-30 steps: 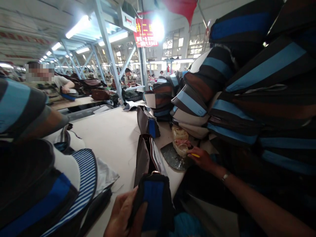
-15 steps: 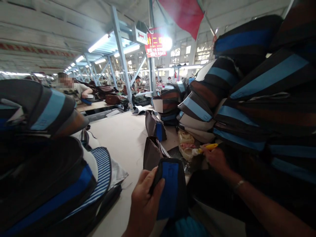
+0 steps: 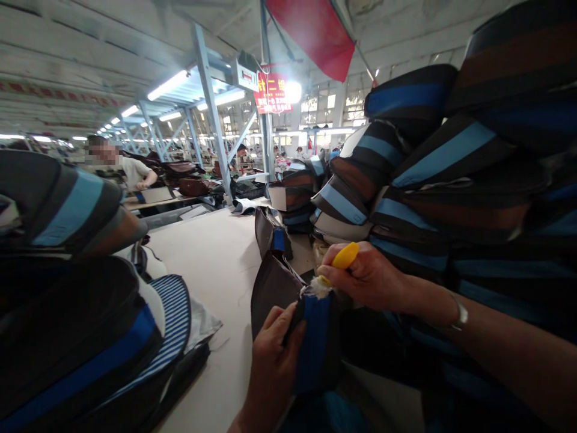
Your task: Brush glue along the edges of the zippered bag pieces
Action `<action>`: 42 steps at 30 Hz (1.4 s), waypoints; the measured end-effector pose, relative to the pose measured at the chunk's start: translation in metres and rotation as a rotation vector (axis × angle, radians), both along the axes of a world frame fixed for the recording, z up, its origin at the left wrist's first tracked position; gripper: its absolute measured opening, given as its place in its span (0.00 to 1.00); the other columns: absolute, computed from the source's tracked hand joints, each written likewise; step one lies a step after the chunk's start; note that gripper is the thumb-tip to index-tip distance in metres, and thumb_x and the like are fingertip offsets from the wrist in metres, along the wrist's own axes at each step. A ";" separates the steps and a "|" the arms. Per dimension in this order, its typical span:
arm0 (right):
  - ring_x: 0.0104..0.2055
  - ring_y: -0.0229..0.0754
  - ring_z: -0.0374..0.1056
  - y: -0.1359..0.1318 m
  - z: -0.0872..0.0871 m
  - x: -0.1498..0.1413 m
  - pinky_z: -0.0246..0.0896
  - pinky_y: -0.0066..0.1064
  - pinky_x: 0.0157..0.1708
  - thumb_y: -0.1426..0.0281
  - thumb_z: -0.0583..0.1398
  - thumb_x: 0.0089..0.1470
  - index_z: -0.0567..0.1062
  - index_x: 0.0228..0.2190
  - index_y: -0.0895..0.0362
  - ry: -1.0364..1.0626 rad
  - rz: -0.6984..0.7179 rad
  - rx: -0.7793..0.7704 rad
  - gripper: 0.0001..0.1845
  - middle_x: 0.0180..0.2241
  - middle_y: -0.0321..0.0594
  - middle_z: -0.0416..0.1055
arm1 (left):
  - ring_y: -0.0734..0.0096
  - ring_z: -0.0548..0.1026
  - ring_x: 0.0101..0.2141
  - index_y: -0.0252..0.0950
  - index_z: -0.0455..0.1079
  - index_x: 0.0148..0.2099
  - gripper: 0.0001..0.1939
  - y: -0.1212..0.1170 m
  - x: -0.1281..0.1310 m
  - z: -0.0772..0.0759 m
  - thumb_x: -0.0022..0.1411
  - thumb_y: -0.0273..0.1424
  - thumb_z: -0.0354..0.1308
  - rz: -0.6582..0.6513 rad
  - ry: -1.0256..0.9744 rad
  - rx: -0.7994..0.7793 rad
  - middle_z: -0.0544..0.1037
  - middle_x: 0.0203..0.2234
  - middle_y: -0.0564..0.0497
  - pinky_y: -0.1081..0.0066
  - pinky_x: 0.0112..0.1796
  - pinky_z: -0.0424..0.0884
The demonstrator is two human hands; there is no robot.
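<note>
The bag with a blue band (image 3: 311,346) is held up near the worktop's near edge, its banded end facing back. The pale worktop (image 3: 202,252) runs away from there to its far edge. A tall heap of bags (image 3: 446,156) with light blue, dark blue and brown bands rises along the right edge. A lower pile (image 3: 81,343) covers the near left corner, with a blue-and-white striped flap (image 3: 174,313) showing at its side. Two brown-grey bags stand one behind the other toward the right edge, the closer one (image 3: 273,288) just beyond the held bag, the farther one (image 3: 268,231) behind it. The right hand (image 3: 374,276) has its fingers closed round a yellow-handled brush (image 3: 345,255). The left hand (image 3: 273,355) pinches the bag's left side, thumb on the front. The brush's white bristles (image 3: 321,287) are at the bag's top edge; whether they press on it, I cannot tell.
</note>
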State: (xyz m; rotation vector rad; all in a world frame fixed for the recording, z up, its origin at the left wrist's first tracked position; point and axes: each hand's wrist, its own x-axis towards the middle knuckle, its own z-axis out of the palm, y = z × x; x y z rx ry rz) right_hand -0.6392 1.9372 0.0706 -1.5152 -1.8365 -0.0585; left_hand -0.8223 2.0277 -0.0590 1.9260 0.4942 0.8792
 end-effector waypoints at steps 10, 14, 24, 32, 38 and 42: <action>0.30 0.36 0.65 -0.011 -0.005 -0.005 0.60 0.28 0.32 0.68 0.57 0.62 0.71 0.32 0.57 0.061 0.079 0.035 0.07 0.28 0.36 0.69 | 0.72 0.72 0.31 0.37 0.73 0.45 0.12 -0.002 0.005 0.002 0.67 0.37 0.53 0.011 -0.023 0.045 0.69 0.30 0.53 0.75 0.34 0.69; 0.27 0.36 0.63 -0.020 -0.012 0.008 0.59 0.29 0.30 0.68 0.56 0.62 0.72 0.31 0.57 0.004 -0.058 -0.006 0.08 0.26 0.34 0.68 | 0.74 0.73 0.33 0.37 0.72 0.46 0.11 -0.001 0.002 0.000 0.68 0.36 0.52 0.009 0.004 0.088 0.71 0.32 0.53 0.76 0.35 0.70; 0.24 0.35 0.62 -0.036 -0.006 0.016 0.56 0.28 0.26 0.68 0.56 0.62 0.71 0.28 0.57 -0.032 -0.171 0.066 0.11 0.23 0.33 0.67 | 0.74 0.74 0.30 0.35 0.66 0.57 0.17 -0.005 0.006 -0.014 0.68 0.25 0.50 0.210 0.028 0.827 0.74 0.33 0.50 0.75 0.31 0.71; 0.21 0.34 0.57 -0.034 0.008 -0.002 0.52 0.28 0.24 0.69 0.55 0.60 0.67 0.24 0.57 -0.155 -0.057 -0.098 0.13 0.21 0.33 0.63 | 0.70 0.70 0.25 0.32 0.65 0.54 0.15 -0.019 0.014 -0.013 0.66 0.20 0.48 0.329 0.113 1.272 0.73 0.29 0.50 0.68 0.27 0.65; 0.23 0.35 0.59 -0.030 0.004 -0.002 0.52 0.28 0.26 0.67 0.54 0.62 0.68 0.26 0.57 -0.168 -0.090 -0.061 0.13 0.21 0.33 0.64 | 0.71 0.69 0.26 0.32 0.64 0.54 0.15 -0.024 0.014 -0.011 0.67 0.20 0.47 0.262 0.131 1.306 0.72 0.29 0.52 0.67 0.27 0.64; 0.22 0.37 0.58 -0.025 -0.005 -0.006 0.51 0.30 0.26 0.69 0.55 0.59 0.66 0.23 0.57 -0.312 -0.099 -0.108 0.13 0.21 0.36 0.65 | 0.71 0.69 0.26 0.31 0.64 0.54 0.14 -0.029 0.015 -0.013 0.69 0.21 0.45 0.207 0.127 1.280 0.73 0.30 0.51 0.67 0.26 0.63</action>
